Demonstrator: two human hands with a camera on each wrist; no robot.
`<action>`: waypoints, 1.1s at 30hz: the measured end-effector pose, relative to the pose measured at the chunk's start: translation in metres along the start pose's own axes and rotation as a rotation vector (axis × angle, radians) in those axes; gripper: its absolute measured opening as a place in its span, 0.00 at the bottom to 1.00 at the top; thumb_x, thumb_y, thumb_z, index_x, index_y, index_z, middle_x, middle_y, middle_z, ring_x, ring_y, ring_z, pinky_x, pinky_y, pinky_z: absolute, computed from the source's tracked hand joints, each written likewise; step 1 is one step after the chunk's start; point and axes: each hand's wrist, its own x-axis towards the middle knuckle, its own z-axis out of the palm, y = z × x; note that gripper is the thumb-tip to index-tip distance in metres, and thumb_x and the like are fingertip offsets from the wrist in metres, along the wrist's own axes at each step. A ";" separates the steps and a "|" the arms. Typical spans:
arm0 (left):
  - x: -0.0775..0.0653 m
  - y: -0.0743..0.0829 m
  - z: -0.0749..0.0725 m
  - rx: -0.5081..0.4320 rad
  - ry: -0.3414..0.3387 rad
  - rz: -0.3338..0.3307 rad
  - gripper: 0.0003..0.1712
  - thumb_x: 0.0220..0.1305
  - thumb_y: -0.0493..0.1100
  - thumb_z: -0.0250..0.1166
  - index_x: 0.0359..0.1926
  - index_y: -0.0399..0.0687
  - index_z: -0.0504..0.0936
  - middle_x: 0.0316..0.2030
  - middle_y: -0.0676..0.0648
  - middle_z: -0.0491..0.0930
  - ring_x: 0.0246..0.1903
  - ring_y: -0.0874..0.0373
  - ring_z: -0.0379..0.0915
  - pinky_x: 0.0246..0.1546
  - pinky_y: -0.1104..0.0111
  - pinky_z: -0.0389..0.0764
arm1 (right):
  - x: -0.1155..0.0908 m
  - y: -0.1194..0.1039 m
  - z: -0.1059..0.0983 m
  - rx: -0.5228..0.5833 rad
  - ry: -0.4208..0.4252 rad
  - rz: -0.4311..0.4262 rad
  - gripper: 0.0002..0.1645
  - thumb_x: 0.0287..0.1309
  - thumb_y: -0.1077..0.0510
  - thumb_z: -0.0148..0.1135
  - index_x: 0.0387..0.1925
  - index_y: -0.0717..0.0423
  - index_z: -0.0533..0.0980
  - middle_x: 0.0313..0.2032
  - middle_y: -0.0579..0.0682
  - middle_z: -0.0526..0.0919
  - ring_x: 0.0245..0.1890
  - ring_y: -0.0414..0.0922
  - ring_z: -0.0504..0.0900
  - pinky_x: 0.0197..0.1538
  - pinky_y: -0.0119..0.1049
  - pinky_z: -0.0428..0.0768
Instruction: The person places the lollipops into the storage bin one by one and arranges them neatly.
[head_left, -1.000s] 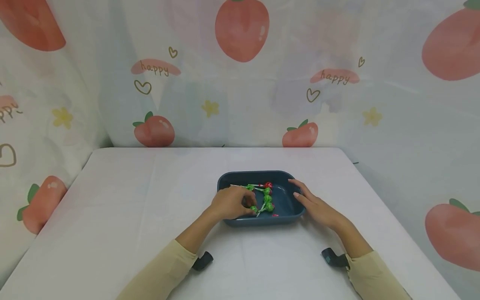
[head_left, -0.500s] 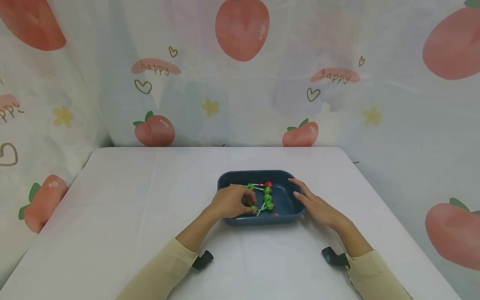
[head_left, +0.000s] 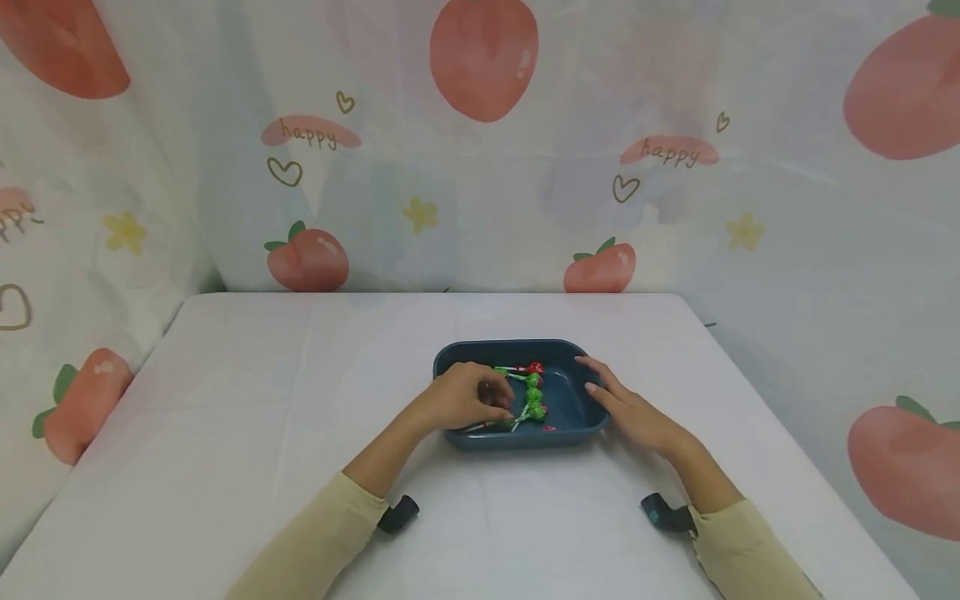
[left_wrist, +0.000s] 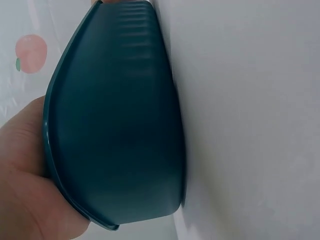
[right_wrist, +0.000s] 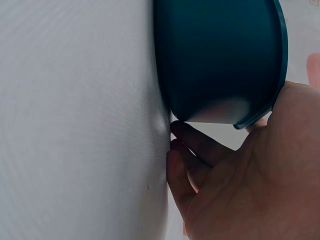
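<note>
A dark blue rectangular dish (head_left: 570, 437) stands on the white table. In it lie several lollipops (head_left: 534, 395) in green wrappers, with a red-wrapped lollipop (head_left: 535, 367) towards the back. My left hand (head_left: 461, 396) reaches over the dish's left side, fingers bent and a gap between thumb and fingertips, close above the lollipops at the front left. It hides part of them. My right hand (head_left: 633, 417) rests at the right end with thumb and forefinger extended over the rim. In the right wrist view the other fingers (right_wrist: 182, 182) reach down outside the dish wall (right_wrist: 220, 55).
The white table (head_left: 300, 400) reaches to a patterned fabric backdrop (head_left: 495, 192) behind and at both sides. Dark wrist devices (head_left: 667, 512) sit by both sleeves. A small red bit (head_left: 550, 428) lies at the dish's front.
My left hand has lifted slightly and shifted back and left, coming away from the green lollipop by its thumb, whose stick now shows at the front left. The right hand and dish stay put.
</note>
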 end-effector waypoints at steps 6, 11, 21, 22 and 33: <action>0.000 -0.002 -0.005 -0.068 -0.014 0.049 0.13 0.61 0.42 0.78 0.46 0.43 0.89 0.38 0.55 0.86 0.35 0.63 0.78 0.38 0.68 0.79 | -0.001 0.001 0.000 0.008 0.005 -0.001 0.32 0.83 0.40 0.37 0.82 0.33 0.47 0.81 0.59 0.45 0.78 0.67 0.44 0.67 0.76 0.46; -0.002 -0.004 -0.010 -0.106 -0.005 0.061 0.14 0.62 0.43 0.78 0.47 0.43 0.89 0.39 0.55 0.86 0.36 0.62 0.78 0.38 0.67 0.80 | -0.001 0.001 0.001 0.024 0.003 -0.008 0.32 0.83 0.41 0.37 0.81 0.32 0.48 0.81 0.59 0.45 0.78 0.67 0.44 0.68 0.76 0.45; -0.005 -0.009 -0.018 -0.181 0.002 0.071 0.16 0.62 0.43 0.77 0.48 0.42 0.88 0.39 0.54 0.86 0.37 0.60 0.78 0.40 0.66 0.79 | 0.000 0.000 0.001 0.026 -0.002 -0.007 0.32 0.83 0.40 0.38 0.81 0.32 0.48 0.81 0.58 0.45 0.78 0.66 0.44 0.68 0.76 0.45; -0.006 -0.009 -0.018 -0.190 0.008 0.073 0.15 0.62 0.43 0.77 0.48 0.43 0.88 0.39 0.55 0.86 0.37 0.60 0.78 0.40 0.65 0.79 | 0.000 0.000 0.001 0.029 -0.004 -0.008 0.32 0.83 0.40 0.38 0.81 0.32 0.48 0.81 0.58 0.45 0.78 0.66 0.44 0.68 0.75 0.45; -0.020 -0.021 -0.032 -0.179 0.091 0.052 0.15 0.61 0.40 0.78 0.49 0.45 0.89 0.38 0.55 0.84 0.36 0.57 0.76 0.36 0.65 0.78 | -0.001 0.000 0.000 0.003 0.005 -0.001 0.32 0.83 0.40 0.37 0.82 0.33 0.47 0.81 0.59 0.45 0.78 0.67 0.45 0.68 0.76 0.46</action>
